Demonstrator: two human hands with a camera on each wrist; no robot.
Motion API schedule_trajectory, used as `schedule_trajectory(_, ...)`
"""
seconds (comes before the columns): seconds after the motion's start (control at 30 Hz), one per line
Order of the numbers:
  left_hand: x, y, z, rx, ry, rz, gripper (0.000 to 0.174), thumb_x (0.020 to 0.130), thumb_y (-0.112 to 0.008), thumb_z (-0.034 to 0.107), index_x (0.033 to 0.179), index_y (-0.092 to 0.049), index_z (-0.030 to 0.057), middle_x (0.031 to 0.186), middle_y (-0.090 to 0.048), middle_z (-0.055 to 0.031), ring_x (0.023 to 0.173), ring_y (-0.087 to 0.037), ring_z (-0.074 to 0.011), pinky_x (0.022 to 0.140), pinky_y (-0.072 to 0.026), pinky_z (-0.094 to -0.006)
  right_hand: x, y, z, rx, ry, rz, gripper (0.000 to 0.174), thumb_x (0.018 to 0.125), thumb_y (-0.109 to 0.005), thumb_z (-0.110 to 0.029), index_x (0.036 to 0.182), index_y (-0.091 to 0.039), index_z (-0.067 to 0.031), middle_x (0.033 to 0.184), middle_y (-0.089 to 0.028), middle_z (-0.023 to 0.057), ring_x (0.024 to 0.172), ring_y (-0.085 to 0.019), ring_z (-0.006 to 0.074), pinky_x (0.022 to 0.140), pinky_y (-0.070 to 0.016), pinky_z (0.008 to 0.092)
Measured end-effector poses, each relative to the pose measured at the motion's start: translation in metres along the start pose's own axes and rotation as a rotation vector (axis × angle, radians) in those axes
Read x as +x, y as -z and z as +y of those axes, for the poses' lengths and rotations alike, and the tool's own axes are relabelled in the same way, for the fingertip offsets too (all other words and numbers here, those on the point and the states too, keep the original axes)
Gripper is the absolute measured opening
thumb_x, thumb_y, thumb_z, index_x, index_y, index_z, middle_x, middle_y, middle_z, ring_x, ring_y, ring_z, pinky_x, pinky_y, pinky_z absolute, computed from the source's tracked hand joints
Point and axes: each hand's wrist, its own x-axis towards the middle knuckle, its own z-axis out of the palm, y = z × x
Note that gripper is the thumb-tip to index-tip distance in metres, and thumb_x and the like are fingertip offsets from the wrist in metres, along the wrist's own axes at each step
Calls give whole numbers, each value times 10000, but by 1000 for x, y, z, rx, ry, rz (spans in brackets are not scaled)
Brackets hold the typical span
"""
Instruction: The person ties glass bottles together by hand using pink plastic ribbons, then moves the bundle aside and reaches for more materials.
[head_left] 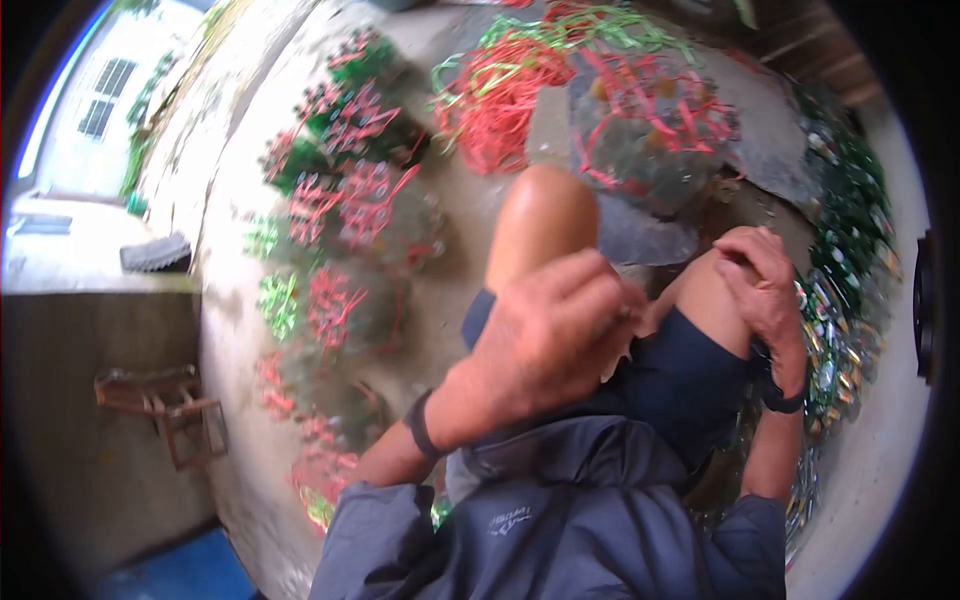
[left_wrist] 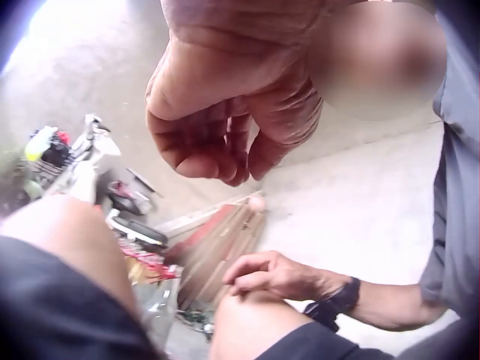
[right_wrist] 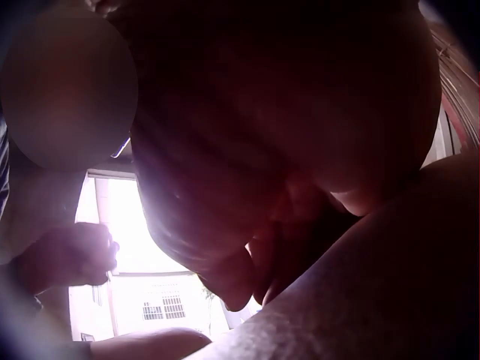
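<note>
Your left hand [head_left: 545, 340] is raised over your lap with its fingers curled and its back to the camera. Your right hand [head_left: 765, 290] rests on your right knee [head_left: 705, 300]. Red and green bundles [head_left: 345, 190] lie on the concrete floor [head_left: 240, 260] to your left, and a loose red tangle [head_left: 495, 95] lies beyond your left knee [head_left: 545, 215].

On my feed the shorts [head_left: 680, 380] are plain dark navy, and the jacket [head_left: 560, 520] nearest the camera is slate grey with a small pale logo. The left wristband [head_left: 420, 425] is black, and so is the right wristband [head_left: 782, 400]. Far off, a tangle of straps [head_left: 490, 95] is bright red mixed with lime green. The bundles [head_left: 350, 190] on the left are dark green, crossed with pink-red ties, a few with light green. The cans [head_left: 850, 230] heaped on the right are green flecked with silver. The floor [head_left: 230, 250] is pale grey, and the stool [head_left: 165, 405] at far left is rust brown.
</note>
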Motion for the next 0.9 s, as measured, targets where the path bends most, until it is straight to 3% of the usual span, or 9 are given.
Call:
schedule_trajectory(0.1,-42,17,-34,77,160,64,234,841,-773,-13,1063,-711,28,875,-643,-105,730,-673,-253,667,-544,-362,-1,-2,4,-23,7,-12,161,863,-728,-5,1022,-700,-8,986,-718,121,947,-656,304,895,-483,393)
schedule_trajectory(0.17,-71,27,-44,37,422,47,211,868,-752,4,1076,-717,21,880,-650,-107,737,-678,-231,676,-544,-353,-3,-2,6,-30,-6,-23,164,891,-729,-14,1051,-692,-11,1005,-712,115,961,-655,301,924,-495,390)
schedule_trajectory(0.33,-168,17,-97,141,683,0,137,933,-702,60,1058,-738,20,877,-679,-136,732,-681,-257,700,-555,-375,-4,-2,13,30,-60,-99,141,945,-706,0,1085,-690,-10,1033,-708,110,984,-658,272,922,-520,361)
schedule_trajectory(0.4,-218,6,-115,147,865,-51,169,946,-696,124,1070,-747,21,901,-726,-163,767,-707,-285,729,-569,-382,-3,-4,11,22,-89,-91,149,950,-705,3,1097,-691,-12,1053,-705,108,984,-657,266,917,-521,348)
schedule_trajectory(0.5,-286,-17,-132,58,1064,-158,263,944,-710,212,1079,-741,-13,932,-760,-179,816,-728,-258,761,-578,-375,-3,-4,12,26,-116,-131,155,975,-698,-6,1130,-696,-14,1044,-690,86,991,-656,221,928,-516,315)
schedule_trajectory(0.6,-336,-34,-134,-197,1192,-142,348,933,-711,302,1058,-773,-17,948,-787,-197,873,-769,-313,797,-590,-411,-3,-3,17,24,-191,-166,147,1005,-682,-29,1150,-698,-12,1053,-685,67,1005,-654,182,937,-515,299)
schedule_trajectory(0.63,-349,-37,-135,-267,1244,-152,432,931,-736,341,1096,-759,-58,982,-797,-196,897,-758,-242,802,-588,-398,-4,-4,19,16,-190,-158,151,1008,-680,-35,1157,-698,-13,1063,-687,68,1011,-656,186,941,-516,301)
schedule_trajectory(0.77,-412,-77,-148,-427,1333,10,467,926,-746,353,1100,-750,-80,984,-797,-185,897,-740,-215,799,-584,-384,-4,-3,24,0,-176,-162,172,1009,-681,-44,1177,-697,-14,1089,-689,73,1033,-660,194,960,-516,306)
schedule_trajectory(0.9,-420,-89,-133,-444,1295,81,479,914,-763,356,1109,-750,-81,980,-793,-162,907,-723,-200,798,-581,-374,0,0,7,-24,-205,-193,180,1011,-676,-45,1186,-696,-10,1096,-690,76,1055,-658,197,971,-514,306)
